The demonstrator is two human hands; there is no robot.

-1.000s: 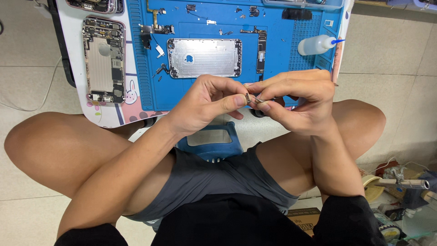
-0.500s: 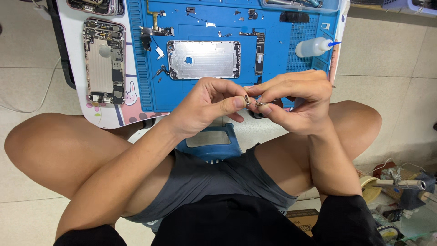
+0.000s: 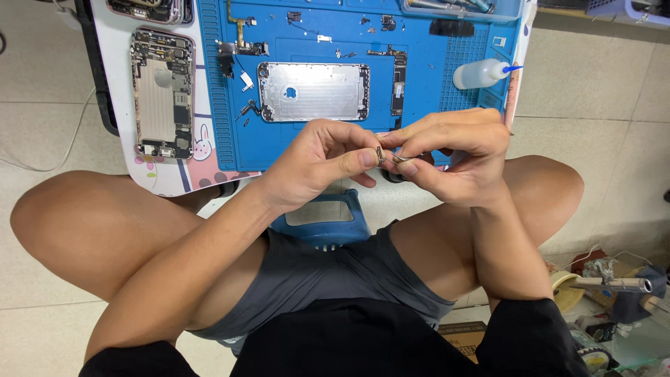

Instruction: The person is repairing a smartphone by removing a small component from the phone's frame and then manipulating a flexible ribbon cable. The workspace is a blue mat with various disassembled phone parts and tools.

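a small metal part (image 3: 382, 155), thin and brass-toned, sits pinched between the fingertips of both hands, held in the air above the person's lap, just near of the blue work mat's (image 3: 426, 105) front edge. it may be a tiny bracket or a flex connector; it is too small to tell. the left hand (image 3: 317, 164) grips it with thumb and forefinger from the left, and the right hand (image 3: 457, 157) closes on it from the right with curled fingers, so the two hands meet at the part, fingertips touching.

beyond the hands, on the mat, lies a bare silver phone back housing (image 3: 314, 91), inner face up, with small screws and flex strips scattered around it. further left, on a white pad (image 3: 164, 174) with a cartoon print, rests an opened phone chassis (image 3: 162, 92) still full of components. at the mat's right side lies a clear squeeze bottle (image 3: 478, 73) with a blue tip. under the hands, between the bare knees, shows a blue plastic stool (image 3: 328, 220). at the near right, on the floor, sits a clutter of tools (image 3: 614, 286).
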